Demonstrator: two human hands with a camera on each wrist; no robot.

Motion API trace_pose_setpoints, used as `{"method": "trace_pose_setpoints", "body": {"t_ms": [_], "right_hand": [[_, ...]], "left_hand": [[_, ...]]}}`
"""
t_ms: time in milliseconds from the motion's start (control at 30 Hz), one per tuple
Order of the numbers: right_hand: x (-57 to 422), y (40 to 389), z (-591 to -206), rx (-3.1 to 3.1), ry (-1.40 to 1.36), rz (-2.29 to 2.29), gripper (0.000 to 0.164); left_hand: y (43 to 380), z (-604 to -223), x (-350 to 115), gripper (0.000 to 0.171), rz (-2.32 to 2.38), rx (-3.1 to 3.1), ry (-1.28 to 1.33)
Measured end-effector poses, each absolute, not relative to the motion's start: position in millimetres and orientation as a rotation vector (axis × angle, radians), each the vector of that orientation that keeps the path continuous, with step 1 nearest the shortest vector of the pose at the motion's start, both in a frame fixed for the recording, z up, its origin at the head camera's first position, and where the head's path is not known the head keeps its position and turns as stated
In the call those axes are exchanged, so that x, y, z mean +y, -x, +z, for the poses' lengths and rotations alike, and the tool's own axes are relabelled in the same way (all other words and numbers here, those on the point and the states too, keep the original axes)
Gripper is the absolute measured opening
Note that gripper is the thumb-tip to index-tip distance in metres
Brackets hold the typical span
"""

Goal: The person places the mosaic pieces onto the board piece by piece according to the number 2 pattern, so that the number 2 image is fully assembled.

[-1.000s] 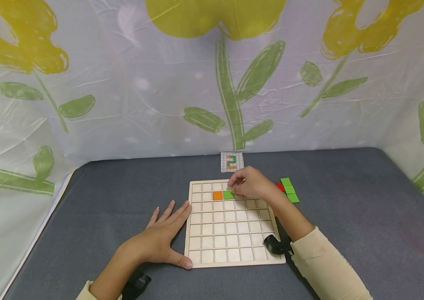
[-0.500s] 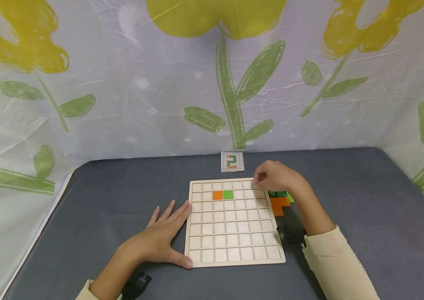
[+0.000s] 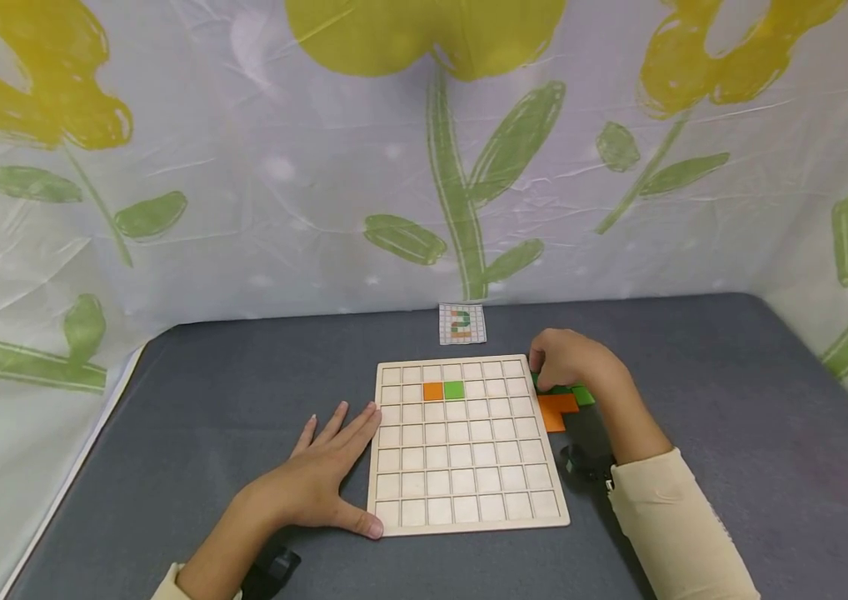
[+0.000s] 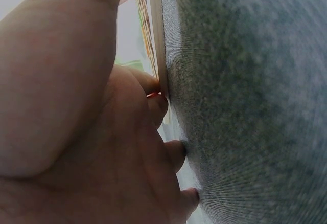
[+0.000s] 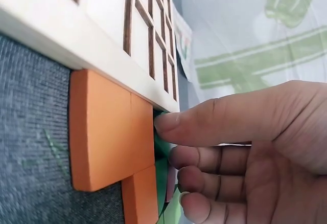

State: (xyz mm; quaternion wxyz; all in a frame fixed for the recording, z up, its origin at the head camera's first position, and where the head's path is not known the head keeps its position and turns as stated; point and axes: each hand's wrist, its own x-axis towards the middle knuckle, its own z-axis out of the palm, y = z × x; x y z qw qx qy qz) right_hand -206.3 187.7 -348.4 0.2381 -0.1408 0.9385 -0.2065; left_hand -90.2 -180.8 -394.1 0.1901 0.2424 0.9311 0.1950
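Note:
A pale wooden grid board (image 3: 448,458) lies on the table. One orange square tile (image 3: 433,391) and one light green square tile (image 3: 454,390) sit side by side in its second row. My left hand (image 3: 326,471) lies spread along the board's left side, fingertips and thumb at the edge. Beyond the board's upper right edge is my right hand (image 3: 574,358), over the loose tiles. In the right wrist view its thumb (image 5: 199,124) reaches a dark green tile (image 5: 162,180), with the other fingers bent below and a gap between. Loose orange tiles (image 5: 112,132) lie right beside the board.
A small printed card (image 3: 461,324) with a coloured grid pattern lies behind the board. A light green tile (image 3: 584,396) shows under the right forearm. A curtain (image 3: 281,167) with painted flowers stands along the table's back edge.
My right hand has left the light green tile in the grid and moved right, off the board, to the loose tiles. The left hand stays at the board's edge.

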Motion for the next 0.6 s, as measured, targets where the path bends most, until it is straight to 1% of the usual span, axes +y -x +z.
{"method": "trace_pose_setpoints", "body": {"t_ms": [367, 600], "right_hand": [[187.1, 206.8, -348.4, 2.556, 0.392, -0.610, 0.016], [191.5, 210.0, -349.4, 2.481, 0.421, -0.768, 0.017]], "left_hand": [[89.8, -392.6, -179.4, 0.137, 0.541, 2.618, -0.672], [89.8, -393.0, -180.0, 0.137, 0.545, 2.624, -0.684]]}}
